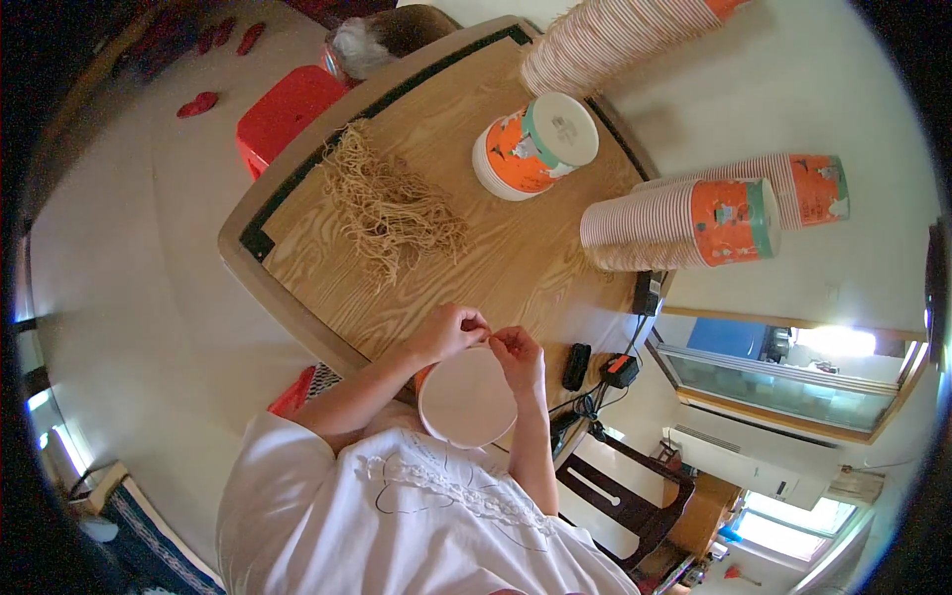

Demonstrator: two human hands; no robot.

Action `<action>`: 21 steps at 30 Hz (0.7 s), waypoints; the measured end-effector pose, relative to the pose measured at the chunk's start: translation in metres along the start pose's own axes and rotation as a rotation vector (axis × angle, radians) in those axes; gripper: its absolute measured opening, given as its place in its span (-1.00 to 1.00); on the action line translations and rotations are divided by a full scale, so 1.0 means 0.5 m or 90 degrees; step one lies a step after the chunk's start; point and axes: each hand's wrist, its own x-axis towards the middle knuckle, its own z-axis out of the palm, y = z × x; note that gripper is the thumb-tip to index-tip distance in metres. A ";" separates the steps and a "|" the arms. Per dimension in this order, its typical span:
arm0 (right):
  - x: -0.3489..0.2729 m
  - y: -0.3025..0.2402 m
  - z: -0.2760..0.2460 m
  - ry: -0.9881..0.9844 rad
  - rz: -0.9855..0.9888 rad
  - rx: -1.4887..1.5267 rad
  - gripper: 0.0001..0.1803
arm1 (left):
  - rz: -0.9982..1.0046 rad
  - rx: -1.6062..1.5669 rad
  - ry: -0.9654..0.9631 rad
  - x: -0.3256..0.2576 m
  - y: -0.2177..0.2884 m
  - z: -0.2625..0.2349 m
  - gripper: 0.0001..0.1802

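A paper tub (467, 399) rests close against my body at the table's near edge, its pale round face turned up toward me. At its far rim my left hand (451, 332) pinches with curled fingers. Right beside it my right hand (520, 359) also pinches, thumb against fingers, the fingertips of both hands nearly meeting. Whatever is between them is too small to make out. Beyond my hands a loose heap of tan cords (392, 203) lies on the wooden table (516, 263).
An orange-and-green tub (521, 154) stands upside down past the cords. Nested tub stacks (684, 223) lie at the right, with another tall stack (620, 45) at the far edge. A black power adapter (620, 370) and cables sit at the right edge. A red stool (288, 117) stands left.
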 end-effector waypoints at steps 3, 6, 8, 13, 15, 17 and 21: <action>-0.001 -0.012 0.005 -0.002 0.013 -0.012 -0.93 | -0.020 0.000 0.002 0.000 -0.004 -0.002 -0.85; 0.000 -0.010 0.006 -0.009 0.028 0.031 -0.94 | -0.014 -0.024 0.006 0.005 -0.016 0.003 -0.84; 0.000 -0.021 0.007 -0.020 0.020 0.009 -0.93 | -0.035 -0.041 -0.005 0.006 -0.017 0.001 -0.84; 0.002 0.007 0.006 -0.004 0.012 0.001 -0.93 | -0.030 -0.050 -0.015 0.013 -0.031 0.006 -0.83; 0.001 0.002 0.006 0.004 0.010 -0.008 -0.93 | -0.040 -0.049 -0.022 0.014 -0.034 0.008 -0.83; -0.001 -0.008 0.005 0.011 0.012 -0.068 -0.93 | -0.043 -0.043 -0.024 0.017 -0.034 0.010 -0.83; -0.004 -0.041 0.011 -0.003 -0.004 -0.089 -0.92 | -0.037 -0.030 -0.012 0.012 -0.025 0.002 -0.83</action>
